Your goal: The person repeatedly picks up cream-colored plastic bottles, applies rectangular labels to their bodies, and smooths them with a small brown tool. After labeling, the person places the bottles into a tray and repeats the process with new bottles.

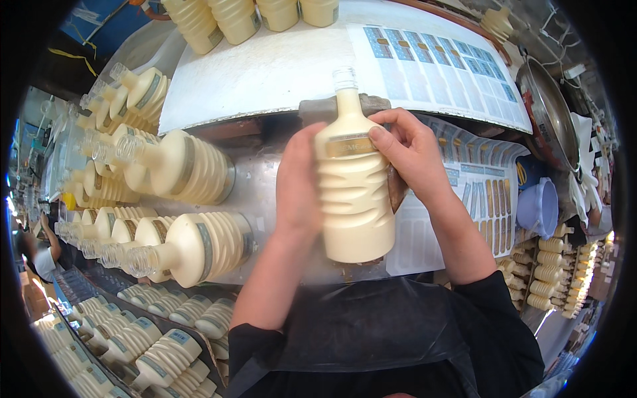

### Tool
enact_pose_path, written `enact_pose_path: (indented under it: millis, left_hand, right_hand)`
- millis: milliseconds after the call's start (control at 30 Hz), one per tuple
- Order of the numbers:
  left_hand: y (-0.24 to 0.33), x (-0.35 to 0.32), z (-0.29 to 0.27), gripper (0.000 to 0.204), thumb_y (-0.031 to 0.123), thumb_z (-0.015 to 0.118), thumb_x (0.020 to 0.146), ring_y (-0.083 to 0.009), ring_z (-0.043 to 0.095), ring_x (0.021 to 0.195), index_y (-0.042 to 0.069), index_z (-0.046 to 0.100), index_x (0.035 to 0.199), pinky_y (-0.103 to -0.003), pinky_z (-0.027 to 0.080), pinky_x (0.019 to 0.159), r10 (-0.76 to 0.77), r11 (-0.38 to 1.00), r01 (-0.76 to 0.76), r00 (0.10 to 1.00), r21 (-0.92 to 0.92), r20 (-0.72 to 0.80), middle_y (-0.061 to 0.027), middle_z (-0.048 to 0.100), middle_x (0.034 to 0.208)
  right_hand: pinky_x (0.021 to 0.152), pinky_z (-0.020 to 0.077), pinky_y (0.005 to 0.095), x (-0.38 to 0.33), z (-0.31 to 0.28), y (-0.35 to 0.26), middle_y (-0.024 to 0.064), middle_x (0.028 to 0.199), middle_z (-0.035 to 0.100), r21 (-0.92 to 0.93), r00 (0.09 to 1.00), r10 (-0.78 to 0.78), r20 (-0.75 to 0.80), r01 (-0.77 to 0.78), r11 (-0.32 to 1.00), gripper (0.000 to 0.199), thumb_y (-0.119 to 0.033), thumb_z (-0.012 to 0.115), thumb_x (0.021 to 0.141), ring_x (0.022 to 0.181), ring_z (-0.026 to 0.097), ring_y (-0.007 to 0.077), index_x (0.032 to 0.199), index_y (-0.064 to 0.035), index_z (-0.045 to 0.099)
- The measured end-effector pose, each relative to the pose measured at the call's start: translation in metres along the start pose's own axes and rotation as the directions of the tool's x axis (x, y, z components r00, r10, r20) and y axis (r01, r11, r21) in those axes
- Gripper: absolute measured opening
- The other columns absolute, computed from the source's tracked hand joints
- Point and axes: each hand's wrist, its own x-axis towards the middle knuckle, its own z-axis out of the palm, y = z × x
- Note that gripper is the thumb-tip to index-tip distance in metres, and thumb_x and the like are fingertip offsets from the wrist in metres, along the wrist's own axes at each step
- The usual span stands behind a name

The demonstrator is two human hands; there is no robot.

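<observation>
Cream-coloured and ribbed, the bottle (352, 186) stands upright between both hands near the table's (279, 66) front edge. The left hand (298, 182) grips its side; the right hand (408, 149) presses fingers on the gold label (345, 144) at its shoulder.

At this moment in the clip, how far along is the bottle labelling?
Done, it seems: ribbed cream bottles lying at the left already wear neck bands. In hand: the left hand steadies an upright cream bottle while the right hand presses a gold label onto its shoulder. Left: the sticker sheets at the right still hold many labels, and the bottles at top look unbanded.
</observation>
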Motion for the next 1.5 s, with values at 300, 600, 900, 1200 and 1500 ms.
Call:
enact_pose_path:
  millis: [300, 600, 900, 1200, 1500]
  left_hand:
    - [-0.002, 0.001, -0.004, 0.027, 0.019, 0.052, 0.108, -0.0131, 0.065, 0.104, 0.004, 0.058, 0.13, -0.03, 0.056, 0.091, 0.062, 0.991, -0.066, 0.997, 0.12, 0.04, -0.0077, 0.067, 0.116]
    - [-0.007, 0.002, -0.008, 0.029, 0.017, 0.054, 0.106, -0.0139, 0.061, 0.107, 0.004, 0.054, 0.132, -0.032, 0.053, 0.094, 0.101, 0.985, -0.106, 0.994, 0.139, 0.037, -0.009, 0.061, 0.122]
    - [-0.007, -0.001, -0.007, 0.036, 0.014, 0.067, 0.099, -0.0143, 0.06, 0.109, 0.003, 0.053, 0.131, -0.03, 0.051, 0.095, 0.127, 0.975, -0.141, 0.988, 0.169, 0.087, -0.0087, 0.061, 0.121]
    - [-0.007, 0.0, -0.009, 0.034, 0.021, 0.059, 0.103, -0.0141, 0.06, 0.107, 0.003, 0.054, 0.133, -0.031, 0.05, 0.096, 0.079, 0.989, -0.087, 0.995, 0.121, 0.067, -0.0073, 0.062, 0.12]
    - [-0.01, 0.001, -0.014, 0.043, 0.031, 0.033, 0.112, -0.0178, 0.057, 0.117, 0.003, 0.053, 0.138, -0.035, 0.046, 0.104, 0.041, 0.999, -0.04, 0.997, -0.025, 0.061, -0.009, 0.06, 0.123]
  right_hand:
    - [0.066, 0.0382, 0.0196, -0.003, 0.0, -0.006, -0.0069, 0.079, 0.056, -0.047, 1.0, 0.008, 0.002, -0.008, 0.999, 0.024, -0.022, 0.066, 0.099, 0.073, 0.046, 0.0011, 0.114, -0.0029, 0.068]
    - [0.082, 0.0517, 0.0268, -0.015, -0.014, -0.034, 0.0034, 0.102, 0.069, 0.026, 0.926, -0.22, -0.308, 0.239, 0.971, 0.013, -0.008, 0.066, 0.094, 0.092, 0.065, 0.0098, 0.104, -0.0007, 0.068]
    - [0.075, 0.0567, 0.0347, -0.026, -0.005, -0.042, 0.0111, 0.095, 0.073, -0.538, 0.608, -0.792, -0.057, 0.65, 0.537, 0.028, 0.011, 0.072, 0.078, 0.083, 0.072, 0.0284, 0.102, -0.0021, 0.07]
    - [0.077, 0.0564, 0.0374, -0.033, 0.01, -0.038, 0.0103, 0.098, 0.072, -0.578, 0.49, -0.84, 0.235, 0.765, 0.285, 0.031, -0.004, 0.073, 0.072, 0.089, 0.072, 0.0278, 0.103, -0.0036, 0.073]
    - [0.068, 0.0508, 0.0351, -0.037, 0.041, -0.05, 0.009, 0.09, 0.065, -0.577, 0.445, -0.806, 0.39, 0.8, 0.163, 0.034, -0.008, 0.068, 0.068, 0.082, 0.065, 0.0236, 0.1, 0.0019, 0.07]
